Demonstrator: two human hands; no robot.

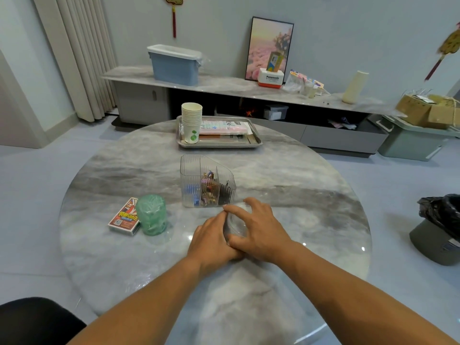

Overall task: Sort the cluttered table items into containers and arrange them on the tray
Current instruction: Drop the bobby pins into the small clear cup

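Both hands meet around a small clear container (pixel 235 224) on the round marble table (pixel 311 195). My left hand (pixel 211 241) cups its left side; my right hand (pixel 258 226) curls over its top and right side. Just beyond stands a clear ribbed organizer (pixel 199 168) holding small coloured and dark items. To the left a green translucent cup (pixel 151 215) filled with green bits stands beside a card box (pixel 124 217). At the far edge a steel tray (pixel 254 143) carries a stack of paper cups (pixel 191 120) and flat pink-and-white packets (pixel 224 128).
A black chair back (pixel 37 319) sits at the near left. A bin with a black bag (pixel 440 227) stands on the floor to the right. Behind the table runs a low cabinet with a blue lidded box (pixel 174 64), a picture frame and a cream vase (pixel 354 87).
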